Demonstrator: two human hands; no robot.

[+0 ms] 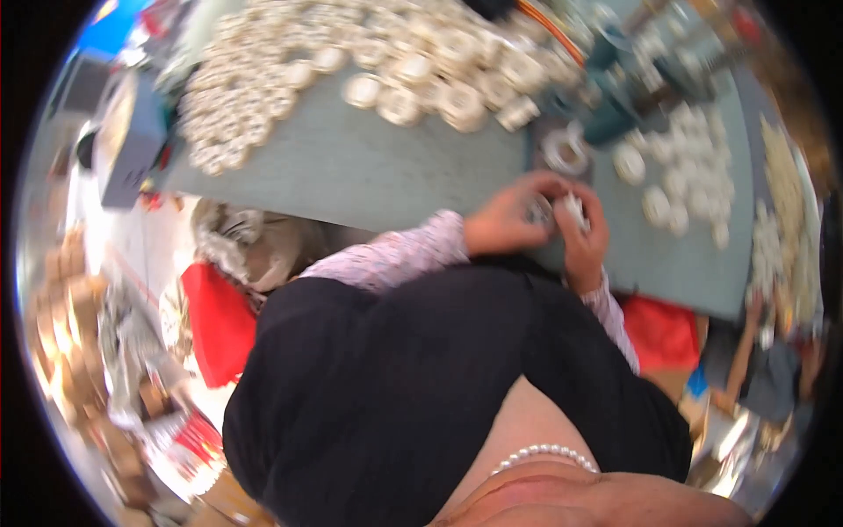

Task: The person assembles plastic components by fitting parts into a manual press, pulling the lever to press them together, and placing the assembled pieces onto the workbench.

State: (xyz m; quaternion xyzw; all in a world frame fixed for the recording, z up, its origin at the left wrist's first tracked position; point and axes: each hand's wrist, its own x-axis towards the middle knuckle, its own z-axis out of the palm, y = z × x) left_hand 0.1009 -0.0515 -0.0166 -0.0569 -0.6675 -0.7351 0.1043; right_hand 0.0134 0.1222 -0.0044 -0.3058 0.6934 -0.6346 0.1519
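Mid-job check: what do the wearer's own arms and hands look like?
The left hand and right hand are ungloved. The left sleeve and right sleeve are pale pink, speckled with darker flecks, reaching about the wrists. No cables show; blur hides finer detail.

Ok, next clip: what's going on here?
A person is handling small parts at a grey-green table. The left hand and right hand are close together in front of a green machine. The right hand holds a small white piece; blur hides what the left has. Many white parts lie on both sides of the machine.
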